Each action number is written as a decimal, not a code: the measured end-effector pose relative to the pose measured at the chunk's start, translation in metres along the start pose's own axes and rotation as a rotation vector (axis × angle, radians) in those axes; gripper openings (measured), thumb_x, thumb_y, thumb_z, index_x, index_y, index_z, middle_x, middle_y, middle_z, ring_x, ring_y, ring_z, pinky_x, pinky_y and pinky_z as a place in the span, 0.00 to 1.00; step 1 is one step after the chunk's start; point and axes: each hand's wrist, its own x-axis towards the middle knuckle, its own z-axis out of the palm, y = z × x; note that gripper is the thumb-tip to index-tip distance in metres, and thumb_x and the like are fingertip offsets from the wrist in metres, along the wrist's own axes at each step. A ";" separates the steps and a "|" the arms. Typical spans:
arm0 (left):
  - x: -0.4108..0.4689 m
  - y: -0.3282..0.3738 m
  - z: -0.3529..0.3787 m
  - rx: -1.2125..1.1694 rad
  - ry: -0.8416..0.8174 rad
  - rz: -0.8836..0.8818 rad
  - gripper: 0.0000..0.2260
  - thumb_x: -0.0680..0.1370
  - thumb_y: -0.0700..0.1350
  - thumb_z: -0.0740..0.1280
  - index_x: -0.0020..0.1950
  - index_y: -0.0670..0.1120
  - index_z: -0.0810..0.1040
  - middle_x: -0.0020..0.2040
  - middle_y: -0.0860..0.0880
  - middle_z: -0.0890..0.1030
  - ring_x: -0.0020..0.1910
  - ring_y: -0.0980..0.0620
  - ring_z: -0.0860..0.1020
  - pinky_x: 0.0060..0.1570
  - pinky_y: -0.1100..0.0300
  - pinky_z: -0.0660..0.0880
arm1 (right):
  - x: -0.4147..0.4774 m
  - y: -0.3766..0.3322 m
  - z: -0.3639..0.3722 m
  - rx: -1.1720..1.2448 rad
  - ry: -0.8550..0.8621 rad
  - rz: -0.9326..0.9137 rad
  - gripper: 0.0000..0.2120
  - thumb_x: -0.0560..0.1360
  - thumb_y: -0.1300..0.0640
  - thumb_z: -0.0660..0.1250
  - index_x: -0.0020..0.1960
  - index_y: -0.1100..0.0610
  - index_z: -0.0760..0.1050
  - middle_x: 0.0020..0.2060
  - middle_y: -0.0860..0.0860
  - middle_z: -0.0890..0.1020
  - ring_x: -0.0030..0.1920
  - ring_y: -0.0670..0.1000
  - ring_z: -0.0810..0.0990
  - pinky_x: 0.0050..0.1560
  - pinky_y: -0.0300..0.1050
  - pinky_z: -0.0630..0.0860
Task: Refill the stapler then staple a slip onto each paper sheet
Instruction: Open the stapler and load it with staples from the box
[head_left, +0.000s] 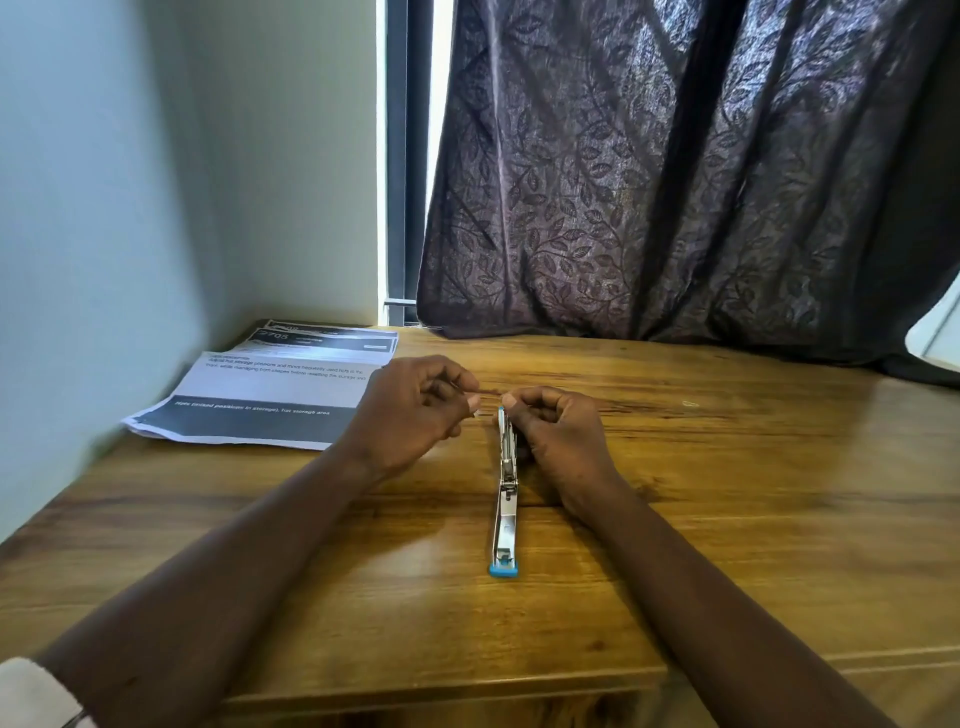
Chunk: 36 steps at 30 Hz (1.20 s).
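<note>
The stapler lies opened flat on the bench. The right hand grips its far end; the left hand pinches a thin strip — possibly staples. Paper sheets lie far left.

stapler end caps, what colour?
Light blue caps on the silver stapler; clearest on the near end in the head view.

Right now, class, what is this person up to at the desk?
A person is refilling a stapler that lies opened out flat on the wooden table. The right hand steadies its far end, while the left hand pinches what looks like a thin strip of staples just above it. The printed paper sheets wait at the left; nothing looks stapled yet.
</note>
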 end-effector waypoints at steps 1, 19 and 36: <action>0.001 -0.004 0.001 0.087 0.009 0.007 0.04 0.76 0.42 0.75 0.50 0.46 0.85 0.38 0.49 0.86 0.32 0.53 0.84 0.36 0.62 0.82 | 0.000 0.000 0.000 -0.017 -0.007 -0.004 0.04 0.78 0.56 0.73 0.49 0.56 0.84 0.40 0.55 0.87 0.35 0.47 0.82 0.35 0.42 0.78; 0.007 -0.010 0.002 0.342 -0.296 0.299 0.25 0.75 0.42 0.75 0.69 0.60 0.77 0.66 0.58 0.77 0.64 0.59 0.75 0.53 0.63 0.71 | -0.009 -0.015 -0.006 0.208 -0.258 0.041 0.30 0.75 0.67 0.73 0.72 0.53 0.66 0.50 0.60 0.87 0.40 0.50 0.87 0.38 0.42 0.81; 0.008 -0.010 -0.006 0.466 -0.345 0.249 0.11 0.71 0.61 0.76 0.48 0.58 0.84 0.44 0.65 0.78 0.43 0.63 0.73 0.41 0.61 0.68 | 0.025 -0.020 -0.048 -0.386 0.113 -0.112 0.01 0.78 0.59 0.72 0.48 0.54 0.82 0.41 0.51 0.86 0.40 0.49 0.84 0.40 0.42 0.81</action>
